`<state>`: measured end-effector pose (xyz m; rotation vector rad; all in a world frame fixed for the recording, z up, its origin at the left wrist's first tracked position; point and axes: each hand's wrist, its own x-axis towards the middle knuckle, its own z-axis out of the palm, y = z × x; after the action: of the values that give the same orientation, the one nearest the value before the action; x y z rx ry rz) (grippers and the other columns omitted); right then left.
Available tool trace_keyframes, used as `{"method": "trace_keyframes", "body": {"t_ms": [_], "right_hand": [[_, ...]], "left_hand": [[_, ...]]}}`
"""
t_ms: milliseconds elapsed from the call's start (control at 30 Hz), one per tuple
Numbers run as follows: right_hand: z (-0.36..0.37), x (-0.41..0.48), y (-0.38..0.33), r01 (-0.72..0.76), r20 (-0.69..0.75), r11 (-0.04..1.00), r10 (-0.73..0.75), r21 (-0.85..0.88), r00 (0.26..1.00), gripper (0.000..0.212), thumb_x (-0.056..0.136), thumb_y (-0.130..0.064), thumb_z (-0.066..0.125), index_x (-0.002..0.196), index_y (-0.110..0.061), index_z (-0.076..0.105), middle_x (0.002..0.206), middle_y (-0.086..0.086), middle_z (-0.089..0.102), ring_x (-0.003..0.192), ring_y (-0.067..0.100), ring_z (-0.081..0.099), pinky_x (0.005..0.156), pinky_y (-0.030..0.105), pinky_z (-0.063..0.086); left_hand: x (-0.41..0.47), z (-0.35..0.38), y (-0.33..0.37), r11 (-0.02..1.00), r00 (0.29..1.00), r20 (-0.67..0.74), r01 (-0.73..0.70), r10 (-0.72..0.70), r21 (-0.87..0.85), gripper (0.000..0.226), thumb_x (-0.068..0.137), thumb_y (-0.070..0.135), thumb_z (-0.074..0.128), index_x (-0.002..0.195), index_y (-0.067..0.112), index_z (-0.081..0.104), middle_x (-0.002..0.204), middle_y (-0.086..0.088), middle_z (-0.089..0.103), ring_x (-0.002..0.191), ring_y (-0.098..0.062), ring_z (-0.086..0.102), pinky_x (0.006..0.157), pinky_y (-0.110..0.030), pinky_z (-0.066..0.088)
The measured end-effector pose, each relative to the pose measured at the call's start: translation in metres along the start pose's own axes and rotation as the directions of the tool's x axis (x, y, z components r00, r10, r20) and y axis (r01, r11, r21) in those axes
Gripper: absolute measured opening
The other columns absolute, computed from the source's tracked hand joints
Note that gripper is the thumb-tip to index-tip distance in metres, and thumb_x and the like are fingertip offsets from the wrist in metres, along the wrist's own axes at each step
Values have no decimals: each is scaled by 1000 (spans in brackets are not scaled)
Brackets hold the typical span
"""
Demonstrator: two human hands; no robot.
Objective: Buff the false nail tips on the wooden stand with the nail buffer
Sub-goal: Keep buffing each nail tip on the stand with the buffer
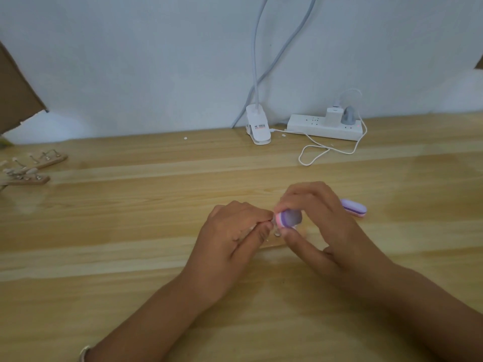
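2 fingers (294, 198) and the thumb of the right hand (324, 220) are pinching the nail buffer (288, 218), a small foamy block with a rounded end. Its gritty purple-grey face looks up at the camera, and its pink, white and purple striped edge points left. Most of its length is under the fingers, so I can't really call the long axis.

Just below it sits 1 clear, glossy false nail tip (277, 233). The left hand (235, 231) is right beside it, fingers curled down and pressed together. Can't tell what they're pinching.

The wooden stand (273, 245) is mostly hidden, only a pale edge shows between the hands. A 2nd buffer (354, 208) lies flat on the smooth pine tabletop (130, 231), near the right hand.
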<state>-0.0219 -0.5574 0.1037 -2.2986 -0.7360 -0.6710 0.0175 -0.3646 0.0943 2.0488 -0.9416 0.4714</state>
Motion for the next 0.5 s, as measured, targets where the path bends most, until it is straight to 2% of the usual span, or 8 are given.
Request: {"method": "trace_keyframes", "body": {"t_ms": [33, 100, 200, 333, 500], "right_hand": [[2, 1, 2, 29, -43, 999, -31, -43, 999, 21, 95, -15, 58, 114, -13, 67, 113, -6, 55, 106, 12, 55, 93, 10, 34], [3, 1, 5, 47, -132, 991, -64, -123, 989, 22, 89, -6, 69, 111, -9, 72, 107, 2, 62, 99, 20, 60, 90, 14, 39], [2, 0, 8, 20, -206, 997, -36, -77, 978, 30, 83, 0, 75, 111, -9, 70, 102, -1, 67, 97, 18, 64, 90, 23, 47], [8, 0, 6, 162, -206, 985, -171, -59, 964, 16, 85, 1, 75, 100, -3, 75, 104, 3, 71, 100, 16, 66, 92, 21, 47], [4, 0, 14, 116, -214, 989, -133, -92, 968, 17, 84, 3, 73, 100, -3, 75, 105, 6, 72, 99, 16, 68, 92, 20, 48]], "left_hand": [[0, 0, 0, 1000, 1000, -5, -5, 5, -5, 17, 95, 22, 55, 94, 20, 71, 90, 13, 68, 84, -11, 61, 76, -44, 46], [0, -1, 1, 1000, 1000, -20, 1, -1, -3, 17, 94, 21, 57, 93, 18, 74, 91, 12, 70, 85, -13, 63, 74, -46, 47], [1, -1, 1, 999, 998, -60, 33, -34, -23, 15, 91, 22, 62, 92, 18, 77, 92, 11, 72, 86, -15, 64, 74, -46, 49], [1, -2, 2, 998, 998, -61, 10, -13, -58, 22, 91, 30, 59, 93, 18, 78, 92, 9, 73, 84, -17, 65, 70, -43, 50], [-1, -1, -1, 999, 998, -44, 39, -40, -20, 14, 88, 18, 65, 92, 17, 78, 92, 10, 73, 84, -16, 65, 72, -42, 51]]}}
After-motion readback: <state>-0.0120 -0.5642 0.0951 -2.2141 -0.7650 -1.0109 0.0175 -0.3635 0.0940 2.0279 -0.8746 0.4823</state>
